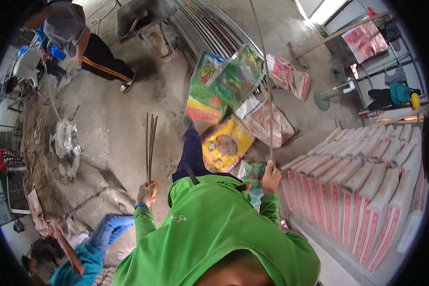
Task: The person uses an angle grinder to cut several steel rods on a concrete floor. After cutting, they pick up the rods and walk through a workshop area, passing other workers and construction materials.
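My left hand (146, 194), in a grey and orange work glove, is closed around several short ribbed steel bars (150, 148) that stick up from the fist. On the other side, my bare right hand (271, 178) grips the lower end of a long thin steel bar (269, 95), which runs away from me past the top of the picture. Between my hands, in front of my body, lie a yellow printed sack (228, 144) and a green printed sack (238, 78) on the floor. A smaller green bag (252, 175) lies just left of my right hand.
Stacked red-and-white wrapped panels (352, 190) rise close on my right. Long metal bars (212, 26) lie beyond the sacks near a dark mixing tub (140, 19). One person (74, 33) stands at far left; another in teal (83, 264) is near left. Wet mortar (66, 143) lies left.
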Demonstrator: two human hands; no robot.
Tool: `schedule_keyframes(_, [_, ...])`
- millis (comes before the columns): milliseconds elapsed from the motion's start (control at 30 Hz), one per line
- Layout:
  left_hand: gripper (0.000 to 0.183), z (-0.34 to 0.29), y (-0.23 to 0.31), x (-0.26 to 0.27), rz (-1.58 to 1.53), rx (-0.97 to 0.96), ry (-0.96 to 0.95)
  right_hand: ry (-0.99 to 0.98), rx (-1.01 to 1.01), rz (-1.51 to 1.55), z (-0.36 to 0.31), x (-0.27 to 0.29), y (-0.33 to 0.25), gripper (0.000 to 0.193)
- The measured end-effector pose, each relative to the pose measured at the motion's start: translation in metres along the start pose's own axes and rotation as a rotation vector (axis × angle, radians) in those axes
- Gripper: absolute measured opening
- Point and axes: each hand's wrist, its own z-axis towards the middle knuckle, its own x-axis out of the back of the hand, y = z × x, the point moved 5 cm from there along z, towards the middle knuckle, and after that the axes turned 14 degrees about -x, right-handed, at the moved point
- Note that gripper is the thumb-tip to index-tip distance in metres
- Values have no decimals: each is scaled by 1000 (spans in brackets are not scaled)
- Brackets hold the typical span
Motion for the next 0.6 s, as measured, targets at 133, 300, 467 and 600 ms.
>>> schedule_keyframes(133, [19, 132, 70, 11, 245, 6, 153, -39, 38, 112, 90, -86, -82, 51])
schedule_keyframes(300, [17, 287, 201, -3, 314, -122, 173, 0, 183, 126, 149, -140, -251, 42])
schedule_keyframes(467, [22, 425, 416, -50, 287, -128, 78, 53, 68, 65, 216, -187, -391, 39])
schedule_keyframes(600, [21, 531, 522, -77, 54, -128, -56, 68, 45, 16, 282, -220, -481, 36])
